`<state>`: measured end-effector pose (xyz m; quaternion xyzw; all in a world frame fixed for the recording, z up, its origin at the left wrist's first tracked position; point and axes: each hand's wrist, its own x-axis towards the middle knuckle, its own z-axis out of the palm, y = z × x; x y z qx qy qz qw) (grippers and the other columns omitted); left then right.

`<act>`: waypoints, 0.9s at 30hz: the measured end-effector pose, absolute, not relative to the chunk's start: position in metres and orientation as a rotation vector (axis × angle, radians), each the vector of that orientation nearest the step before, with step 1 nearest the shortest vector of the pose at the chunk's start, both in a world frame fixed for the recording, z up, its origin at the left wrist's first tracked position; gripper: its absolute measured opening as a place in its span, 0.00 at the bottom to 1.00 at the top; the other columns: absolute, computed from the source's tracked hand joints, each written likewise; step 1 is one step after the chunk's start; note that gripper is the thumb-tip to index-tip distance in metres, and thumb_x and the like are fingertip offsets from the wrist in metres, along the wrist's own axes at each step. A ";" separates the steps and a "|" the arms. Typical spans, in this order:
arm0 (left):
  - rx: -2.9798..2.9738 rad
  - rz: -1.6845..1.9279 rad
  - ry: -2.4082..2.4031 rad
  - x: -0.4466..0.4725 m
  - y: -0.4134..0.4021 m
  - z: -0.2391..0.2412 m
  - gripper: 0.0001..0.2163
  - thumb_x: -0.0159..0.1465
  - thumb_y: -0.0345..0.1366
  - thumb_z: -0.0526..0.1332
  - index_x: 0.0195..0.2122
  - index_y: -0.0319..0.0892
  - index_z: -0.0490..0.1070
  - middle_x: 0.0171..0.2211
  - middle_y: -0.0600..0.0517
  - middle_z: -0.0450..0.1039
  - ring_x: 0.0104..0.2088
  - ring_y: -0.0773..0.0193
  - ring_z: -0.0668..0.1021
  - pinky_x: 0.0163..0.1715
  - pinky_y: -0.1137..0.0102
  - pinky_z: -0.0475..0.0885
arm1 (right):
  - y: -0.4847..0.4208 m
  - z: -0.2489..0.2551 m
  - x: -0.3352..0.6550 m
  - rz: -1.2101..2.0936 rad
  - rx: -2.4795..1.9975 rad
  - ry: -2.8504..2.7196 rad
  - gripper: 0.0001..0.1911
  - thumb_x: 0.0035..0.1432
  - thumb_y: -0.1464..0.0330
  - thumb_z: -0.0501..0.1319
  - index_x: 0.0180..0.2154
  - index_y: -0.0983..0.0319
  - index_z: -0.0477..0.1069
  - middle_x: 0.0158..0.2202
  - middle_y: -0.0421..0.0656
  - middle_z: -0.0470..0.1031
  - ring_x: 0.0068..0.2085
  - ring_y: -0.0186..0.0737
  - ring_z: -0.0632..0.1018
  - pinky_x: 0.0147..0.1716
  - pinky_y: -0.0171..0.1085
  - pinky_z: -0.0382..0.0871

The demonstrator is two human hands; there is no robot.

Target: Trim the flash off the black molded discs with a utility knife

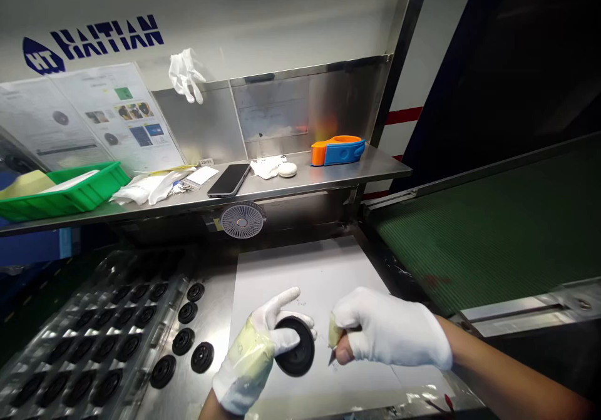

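While my left hand (256, 352) grips the black disc (297, 352) by its edge, thumb across the top, my right hand (392, 335) is clenched round a small blade (332, 358) just beside it. Disc: round, matte, thick rim, tilted towards me, held just above the white sheet (305, 270) on the tabletop (216, 301)

A steel shelf (375, 163) runs along the back wall. On it, from the left, sit a green tray (70, 198), crumpled white cloths (145, 188), a dark phone (229, 179) lying flat and an orange-and-blue tape dispenser (338, 149). Instruction sheets (113, 116) lean behind the tray, and a white glove (185, 74) hangs above. A small round fan (242, 220) sits under the shelf's edge. A green belt (493, 232) stretches off to the right.
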<state>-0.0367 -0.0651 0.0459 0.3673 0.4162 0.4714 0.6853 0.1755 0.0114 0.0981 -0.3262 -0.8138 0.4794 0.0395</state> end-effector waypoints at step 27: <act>0.038 1.091 0.295 -0.016 -0.064 0.016 0.16 0.61 0.45 0.59 0.46 0.44 0.73 0.47 0.45 0.73 0.44 0.57 0.76 0.36 0.68 0.71 | -0.036 0.029 0.216 1.576 -1.268 -1.200 0.22 0.47 0.55 0.66 0.43 0.59 0.72 0.36 0.44 0.73 0.38 0.44 0.74 0.42 0.43 0.70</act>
